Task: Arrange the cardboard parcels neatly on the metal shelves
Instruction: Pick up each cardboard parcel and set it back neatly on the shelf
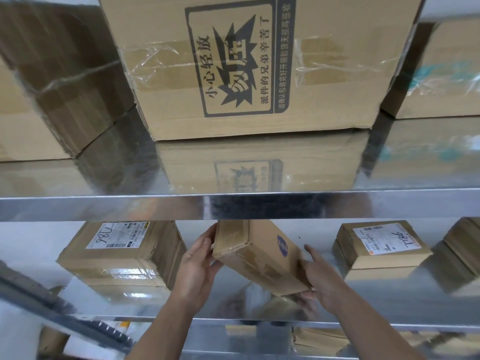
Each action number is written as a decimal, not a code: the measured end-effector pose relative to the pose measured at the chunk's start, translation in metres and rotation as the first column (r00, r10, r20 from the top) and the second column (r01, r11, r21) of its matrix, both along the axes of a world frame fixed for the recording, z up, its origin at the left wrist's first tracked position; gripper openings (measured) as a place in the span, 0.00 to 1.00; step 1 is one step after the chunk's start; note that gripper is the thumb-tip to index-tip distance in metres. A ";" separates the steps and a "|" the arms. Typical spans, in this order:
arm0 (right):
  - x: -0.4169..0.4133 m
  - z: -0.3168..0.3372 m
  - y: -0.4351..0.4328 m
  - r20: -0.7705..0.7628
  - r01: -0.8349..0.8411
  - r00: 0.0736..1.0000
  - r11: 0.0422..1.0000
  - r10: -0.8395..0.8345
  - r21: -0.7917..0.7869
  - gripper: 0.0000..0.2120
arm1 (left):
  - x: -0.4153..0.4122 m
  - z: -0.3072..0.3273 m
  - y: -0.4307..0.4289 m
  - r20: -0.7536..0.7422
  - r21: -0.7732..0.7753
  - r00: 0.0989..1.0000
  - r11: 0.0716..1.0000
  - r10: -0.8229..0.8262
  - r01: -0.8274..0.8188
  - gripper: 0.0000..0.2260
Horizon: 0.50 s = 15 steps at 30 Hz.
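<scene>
A small flat cardboard parcel (pixel 259 255) with a blue round sticker is tilted above the lower metal shelf (pixel 233 319), between both hands. My left hand (pixel 197 266) grips its left end, thumb on the taped face. My right hand (pixel 322 279) holds its right lower corner, fingers under the edge. On the same shelf, a labelled parcel (pixel 122 255) sits to the left and a stack of two labelled parcels (pixel 381 245) sits to the right.
The upper metal shelf (pixel 233 203) carries a large printed box (pixel 259 66) in the middle, a taped box (pixel 52 79) on the left and another box (pixel 441 74) on the right. A further parcel (pixel 465 242) lies at the far right of the lower shelf. More parcels show below.
</scene>
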State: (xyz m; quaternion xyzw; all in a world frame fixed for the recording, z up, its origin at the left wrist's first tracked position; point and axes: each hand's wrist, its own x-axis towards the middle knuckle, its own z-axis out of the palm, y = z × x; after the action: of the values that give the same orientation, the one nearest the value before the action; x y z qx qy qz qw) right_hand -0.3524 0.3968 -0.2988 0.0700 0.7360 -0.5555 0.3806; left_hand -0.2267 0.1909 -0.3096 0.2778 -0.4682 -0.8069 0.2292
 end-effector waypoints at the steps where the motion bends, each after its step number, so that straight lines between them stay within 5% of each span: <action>1: 0.003 0.003 -0.001 0.002 0.000 1.000 1.000 0.000 -0.018 0.22 | -0.001 -0.003 0.004 0.007 0.008 1.000 1.000 -0.012 0.012 0.15; 5: 0.010 0.005 -0.011 0.102 0.018 0.995 0.997 -0.011 -0.070 0.15 | -0.005 -0.005 0.020 0.088 -0.006 0.992 0.996 -0.089 0.090 0.13; 15: 0.029 0.009 -0.023 0.331 0.008 0.943 0.993 0.031 -0.115 0.35 | -0.007 -0.013 0.033 0.189 0.027 0.946 0.965 -0.262 0.261 0.16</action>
State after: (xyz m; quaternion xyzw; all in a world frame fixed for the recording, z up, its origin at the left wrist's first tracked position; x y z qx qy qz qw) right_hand -0.3233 0.3737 -0.2900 0.1362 0.6286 -0.5749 0.5058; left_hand -0.2335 0.2238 -0.3228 0.2897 -0.5202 -0.8000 0.0740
